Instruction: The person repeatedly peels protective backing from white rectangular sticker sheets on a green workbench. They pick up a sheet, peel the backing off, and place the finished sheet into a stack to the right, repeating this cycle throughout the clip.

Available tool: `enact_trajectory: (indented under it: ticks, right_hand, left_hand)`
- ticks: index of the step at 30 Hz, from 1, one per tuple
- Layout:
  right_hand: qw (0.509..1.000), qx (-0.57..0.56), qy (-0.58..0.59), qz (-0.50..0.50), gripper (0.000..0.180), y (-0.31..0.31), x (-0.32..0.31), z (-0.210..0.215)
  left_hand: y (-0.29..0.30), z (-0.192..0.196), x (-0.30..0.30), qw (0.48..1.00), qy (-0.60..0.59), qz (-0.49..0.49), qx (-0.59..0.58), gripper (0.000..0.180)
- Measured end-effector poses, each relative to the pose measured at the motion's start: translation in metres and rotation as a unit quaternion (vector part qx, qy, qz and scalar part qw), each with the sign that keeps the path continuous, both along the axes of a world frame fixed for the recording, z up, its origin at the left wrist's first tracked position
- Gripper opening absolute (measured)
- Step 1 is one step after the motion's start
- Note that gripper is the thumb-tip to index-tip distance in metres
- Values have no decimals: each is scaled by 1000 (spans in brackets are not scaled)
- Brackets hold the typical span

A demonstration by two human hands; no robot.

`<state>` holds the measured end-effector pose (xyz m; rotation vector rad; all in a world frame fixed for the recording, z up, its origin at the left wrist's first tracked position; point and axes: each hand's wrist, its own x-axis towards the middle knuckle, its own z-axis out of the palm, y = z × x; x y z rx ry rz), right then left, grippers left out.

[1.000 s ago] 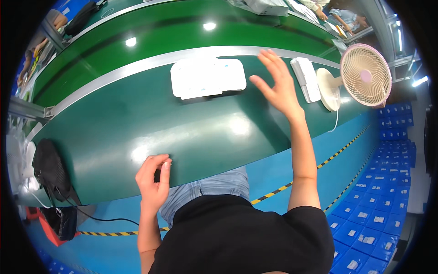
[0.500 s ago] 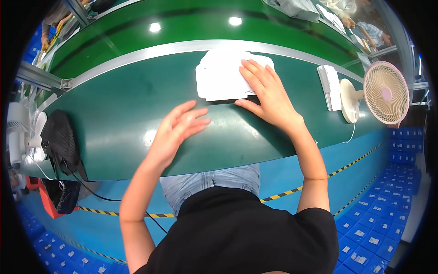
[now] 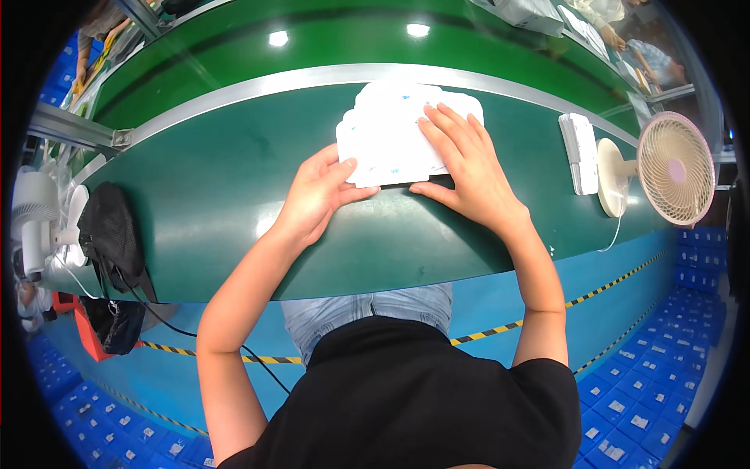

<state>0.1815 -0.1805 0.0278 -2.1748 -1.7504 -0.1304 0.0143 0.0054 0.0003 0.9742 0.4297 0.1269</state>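
Several flat white pieces point(image 3: 383, 148) with rounded corners lie in an overlapping pile near the table's far edge. Small bluish marks show on them, and something dark shows under their near right edge. My left hand point(image 3: 320, 191) grips the pile's near left corner, one fingertip on top and another digit along the near edge; some of its fingers are partly hidden. On the pile's right side my right hand point(image 3: 473, 168) rests flat with fingers stretched out, its thumb at the near edge.
A narrow white stack point(image 3: 578, 154) stands by a small fan point(image 3: 674, 168) at the right. Another fan point(image 3: 35, 223) and a black mesh bag point(image 3: 113, 230) are at the left. Beyond the metal rail point(image 3: 312, 76) runs a green surface point(image 3: 344, 43); other people work at the far corners.
My left hand has moved right and away from me, from open above the table to the pile's corner. My right hand stays on the pile. The view has shifted slightly.
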Motion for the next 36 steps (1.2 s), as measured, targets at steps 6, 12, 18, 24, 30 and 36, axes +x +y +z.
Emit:
enact_trajectory:
  ticks: [6,12,18,24,30,36]
  right_hand:
    - [1000,10,18,5,84,-3,-2,3]
    - [997,73,17,-19,82,-8,12,4]
    - [998,63,14,-14,78,-5,13,5]
    - [999,43,16,-12,73,-4,8,3]
    - [998,58,21,4,71,-7,11,0]
    - [996,80,23,-8,70,-6,14,1]
  left_hand:
    - [-1,-2,-1,1000,-3,0,24,34]
    - [-7,-2,-4,996,-3,13,91,34]
    - [-6,-3,-5,993,0,11,113,34]
    - [-5,-1,-4,996,12,7,90,33]
    - [-4,-3,-9,993,31,1,112,30]
    - [-6,1,-14,991,34,6,129,26]
